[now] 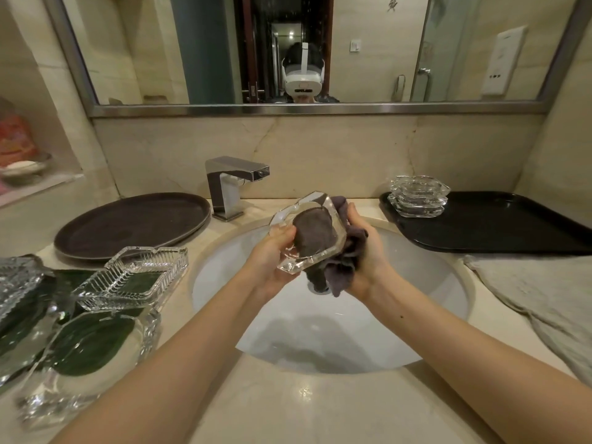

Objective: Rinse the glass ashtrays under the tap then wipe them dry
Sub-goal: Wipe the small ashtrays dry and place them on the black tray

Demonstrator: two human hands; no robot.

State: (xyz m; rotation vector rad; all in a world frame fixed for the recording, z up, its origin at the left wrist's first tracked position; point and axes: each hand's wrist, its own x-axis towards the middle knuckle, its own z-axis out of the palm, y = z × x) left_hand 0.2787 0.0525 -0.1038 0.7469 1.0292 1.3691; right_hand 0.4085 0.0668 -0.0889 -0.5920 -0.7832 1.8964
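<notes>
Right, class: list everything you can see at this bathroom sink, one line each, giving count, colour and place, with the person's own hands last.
Held ashtray: one, clear glass, over the basin.
Cloth: one, dark grey, pressed into the held ashtray.
Ashtrays on the left: several, clear glass, counter left of the basin.
Stacked ashtrays: a small stack, clear glass, on the black tray's corner.
Black tray: one, right of the basin.
Oval tray: one, dark brown, left of the tap.
Tap: one, chrome, behind the basin.
Basin: one, white.
Towel: one, beige, far right counter.
Left hand: grips the ashtray.
Right hand: grips the cloth.
</notes>
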